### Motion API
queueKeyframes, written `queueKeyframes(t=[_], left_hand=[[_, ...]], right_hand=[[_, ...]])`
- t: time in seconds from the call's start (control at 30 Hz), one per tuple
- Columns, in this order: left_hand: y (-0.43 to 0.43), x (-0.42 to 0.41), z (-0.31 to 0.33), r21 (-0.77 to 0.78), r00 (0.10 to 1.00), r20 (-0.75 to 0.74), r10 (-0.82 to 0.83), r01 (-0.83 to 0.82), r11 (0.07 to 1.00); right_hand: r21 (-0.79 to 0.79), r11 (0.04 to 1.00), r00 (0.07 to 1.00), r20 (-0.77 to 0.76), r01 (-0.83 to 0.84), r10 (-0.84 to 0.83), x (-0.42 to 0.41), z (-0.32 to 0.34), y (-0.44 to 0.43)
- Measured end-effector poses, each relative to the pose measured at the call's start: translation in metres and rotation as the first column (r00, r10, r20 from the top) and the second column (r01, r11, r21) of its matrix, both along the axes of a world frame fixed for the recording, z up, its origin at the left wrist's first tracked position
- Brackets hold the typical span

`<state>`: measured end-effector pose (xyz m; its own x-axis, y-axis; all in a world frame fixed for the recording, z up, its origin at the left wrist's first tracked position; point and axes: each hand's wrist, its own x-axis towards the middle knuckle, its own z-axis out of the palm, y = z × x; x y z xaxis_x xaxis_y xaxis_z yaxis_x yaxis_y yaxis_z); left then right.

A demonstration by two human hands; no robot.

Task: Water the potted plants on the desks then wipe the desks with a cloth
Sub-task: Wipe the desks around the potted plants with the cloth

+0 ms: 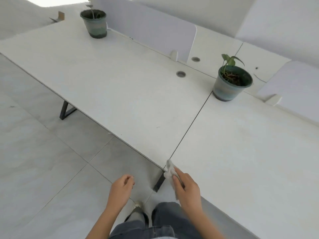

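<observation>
**Cloth at the desk seam, ready to wipe**

My right hand (pixel 186 185) is closed around a small pale cloth (pixel 170 169), bunched in my fingers, with its free end poking forward right at the front edge of the desks, where the dark seam (pixel 193 121) between the two tops meets that edge. I'll use that seam as my landmark. My left hand (pixel 121 184) hangs off the desk on the left of the seam, over the floor tiles (pixel 43 161), fingers loosely curled and holding nothing I can see.

The left desk (pixel 112 83) stretches away to the left of the seam, and a green pot (pixel 94 23) stands at its far end, well apart from the seam. A second pot with a small leafy plant (pixel 231 82) sits just right of the seam's far end, on the right desk (pixel 250 152). No watering can is in sight, so I judge this to be the wiping stage.

To wipe well, I should flatten the cloth under my palm rather than keep it balled, press evenly, and sweep in overlapping strokes from the seam outward. Near the far end of the seam I should work around the pot, or lift it with my free hand, so I neither tip it nor skip the patch beneath.
</observation>
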<state>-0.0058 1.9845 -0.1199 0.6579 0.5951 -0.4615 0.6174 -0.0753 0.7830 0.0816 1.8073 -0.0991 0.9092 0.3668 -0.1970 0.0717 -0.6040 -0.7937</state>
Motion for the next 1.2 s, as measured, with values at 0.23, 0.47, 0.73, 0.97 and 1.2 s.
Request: queueKeyframes(t=[0.23, 0.47, 0.73, 0.97, 1.2], left_hand=[[0.008, 0.083, 0.013, 0.064, 0.975, 0.066, -0.211, 0.207, 0.976], [0.009, 0.205, 0.012, 0.35, 0.936, 0.019, -0.353, 0.324, 0.879], [0.022, 0.315, -0.013, 0.607, 0.834, -0.345, -0.43, 0.548, 0.576], [0.022, 0.327, -0.034, 0.614, 0.788, -0.474, -0.393, 0.616, 0.494], [0.018, 0.327, -0.039, 0.63, 0.81, -0.445, -0.383, 0.587, 0.509]], right_hand=[[0.142, 0.89, 0.899, 0.002, 0.434, -0.439, 0.051, 0.011, -0.019], [0.272, 0.565, 0.607, -0.102, 0.779, -0.788, 0.171, 0.017, -0.06], [-0.126, 0.762, 0.764, 0.247, 0.635, -0.596, 0.36, 0.006, -0.12], [-0.622, 0.712, 0.938, 0.114, 0.325, -0.328, 0.416, -0.042, -0.11], [-0.614, 0.721, 0.947, 0.226, 0.321, -0.229, 0.34, -0.056, -0.038]])
